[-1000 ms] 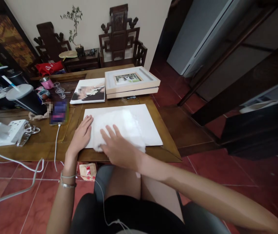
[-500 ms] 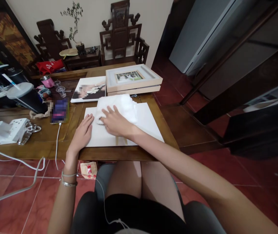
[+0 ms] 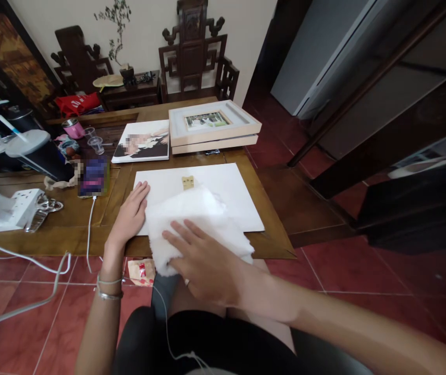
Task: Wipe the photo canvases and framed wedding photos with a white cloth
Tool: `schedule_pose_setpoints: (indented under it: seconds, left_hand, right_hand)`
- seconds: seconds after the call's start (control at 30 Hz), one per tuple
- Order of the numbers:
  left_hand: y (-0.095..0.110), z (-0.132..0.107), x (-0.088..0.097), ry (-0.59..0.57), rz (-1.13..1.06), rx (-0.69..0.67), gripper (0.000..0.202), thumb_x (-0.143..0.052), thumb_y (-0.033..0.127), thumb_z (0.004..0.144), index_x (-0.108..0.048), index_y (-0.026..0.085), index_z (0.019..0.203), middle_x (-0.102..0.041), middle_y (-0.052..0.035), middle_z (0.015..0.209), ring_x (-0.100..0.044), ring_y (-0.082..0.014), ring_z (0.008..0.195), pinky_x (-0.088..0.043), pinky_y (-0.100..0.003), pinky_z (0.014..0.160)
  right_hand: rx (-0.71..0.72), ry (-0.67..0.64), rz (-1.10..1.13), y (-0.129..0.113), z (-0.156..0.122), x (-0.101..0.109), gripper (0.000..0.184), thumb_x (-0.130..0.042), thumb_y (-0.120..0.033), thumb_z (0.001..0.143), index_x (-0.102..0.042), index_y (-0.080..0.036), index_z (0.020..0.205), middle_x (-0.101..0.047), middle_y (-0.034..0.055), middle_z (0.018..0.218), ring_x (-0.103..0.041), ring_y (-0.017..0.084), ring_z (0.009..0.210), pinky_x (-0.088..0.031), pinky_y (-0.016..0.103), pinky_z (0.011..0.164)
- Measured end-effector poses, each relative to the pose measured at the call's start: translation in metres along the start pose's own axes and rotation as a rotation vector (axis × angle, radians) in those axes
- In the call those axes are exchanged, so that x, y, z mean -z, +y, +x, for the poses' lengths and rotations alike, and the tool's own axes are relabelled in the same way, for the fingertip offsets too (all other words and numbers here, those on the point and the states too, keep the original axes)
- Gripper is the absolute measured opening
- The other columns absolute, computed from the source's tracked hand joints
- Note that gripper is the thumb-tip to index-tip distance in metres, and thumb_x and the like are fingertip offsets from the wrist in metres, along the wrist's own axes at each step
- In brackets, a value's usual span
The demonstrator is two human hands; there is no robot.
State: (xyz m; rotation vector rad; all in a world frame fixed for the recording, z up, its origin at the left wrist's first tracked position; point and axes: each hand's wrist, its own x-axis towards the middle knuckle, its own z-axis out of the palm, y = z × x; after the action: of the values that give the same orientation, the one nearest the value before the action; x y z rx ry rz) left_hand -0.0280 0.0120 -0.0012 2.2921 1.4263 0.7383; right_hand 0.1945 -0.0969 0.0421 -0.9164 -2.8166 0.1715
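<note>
A flat white board (image 3: 223, 179) lies on the wooden table, with a small gold-coloured plate (image 3: 187, 182) near its upper middle. My left hand (image 3: 132, 211) rests flat on the board's left edge, fingers stretched out and nothing in it. Under my right hand (image 3: 203, 260) is a white fluffy cloth (image 3: 203, 208), spread over the front of the board and past the table's front edge. The fingers press on top of the cloth, and the thumb is at its near left edge. The cloth hides the front middle of the board.
Behind the board are a picture print (image 3: 145, 140) and stacked light-wood frames (image 3: 215, 125). To the left are a phone (image 3: 93, 177) on a charging cable, a power strip (image 3: 22, 205), a lidded black cup (image 3: 43, 156) and a pink mug (image 3: 73, 128). The table's right edge (image 3: 273, 224) is close.
My right hand has drawn the cloth toward me, from the back of the board to beyond the front edge. The gold-coloured plate is now uncovered. My left hand has stayed in place.
</note>
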Motion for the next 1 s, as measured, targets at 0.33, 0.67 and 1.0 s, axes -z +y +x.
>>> schedule_pose_setpoints:
  seconds: [0.33, 0.67, 1.0]
  left_hand:
    - [0.015, -0.005, 0.003, 0.256, -0.236, 0.020, 0.055, -0.036, 0.048, 0.100, -0.053, 0.014, 0.140, -0.052, -0.0127, 0.147, -0.045, -0.0246, 0.139, -0.030, -0.043, 0.120]
    - [0.014, -0.008, 0.006, 0.249, -0.304, 0.093, 0.058, -0.020, 0.048, 0.103, -0.049, 0.018, 0.144, -0.044, -0.0068, 0.154, -0.036, -0.0212, 0.145, -0.023, -0.041, 0.123]
    - [0.013, -0.003, 0.001, 0.091, -0.055, 0.039, 0.047, -0.040, 0.039, 0.098, -0.063, 0.013, 0.129, -0.058, -0.0109, 0.141, -0.046, -0.0256, 0.138, -0.031, -0.044, 0.119]
  right_hand:
    - [-0.424, -0.046, -0.133, 0.044, 0.083, 0.019, 0.043, -0.044, -0.011, 0.090, -0.063, -0.007, 0.128, -0.045, 0.0237, 0.149, -0.037, 0.042, 0.140, -0.028, 0.058, 0.114]
    - [0.172, 0.083, -0.035, 0.019, 0.042, -0.010, 0.024, -0.055, -0.019, 0.085, -0.071, -0.016, 0.101, -0.059, 0.0164, 0.135, -0.045, 0.035, 0.133, -0.033, 0.055, 0.110]
    - [-0.344, -0.036, -0.011, 0.069, 0.075, 0.044, 0.037, -0.042, -0.006, 0.083, -0.069, -0.012, 0.107, -0.069, 0.0183, 0.117, -0.064, 0.031, 0.107, -0.048, 0.040, 0.089]
